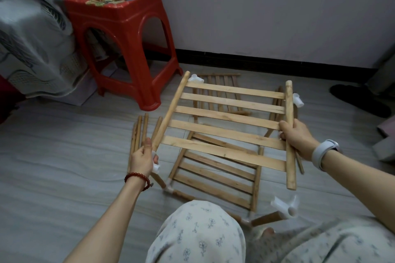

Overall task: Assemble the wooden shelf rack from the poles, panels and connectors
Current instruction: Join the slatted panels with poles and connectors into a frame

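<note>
1. A grey tiled floor [64,134] fills the scene, meeting a pale wall [256,6] along one dark skirting board [256,58].
2. One patterned grey cloth [27,38] hangs at the far left, beside one red plastic stool [119,34] standing on the floor.
3. One slatted wooden panel [228,121], with five flat slats between two round side rails, is held up over the floor, between the person's two hands.
4. Two more slatted panels are in view: one lying flat [215,175] under the raised one, near the person's knee [196,232], with white connectors at its near corners; the other [218,92] farther back by the wall, mostly hidden.
5. A bundle of about four loose poles [140,130] lies on the floor just left of the raised panel; the exact count is hard to tell.
6. The left hand [142,156], with one red bead bracelet [137,178] at the wrist, meets the lower end of the panel's left rail; its fingers curl there by a white connector [156,167], but whether they grip the rail or the connector cannot be told.
7. The right hand [297,136], one pale grey wristband [324,151] on its wrist, wraps around the panel's right rail about midway along.
8. One three-way white connector [284,205] sits on a short pole near the bottom right, apart from both hands.
9. Two more white connectors show at the raised panel's far corners, left [195,79] and right [298,100].
</note>
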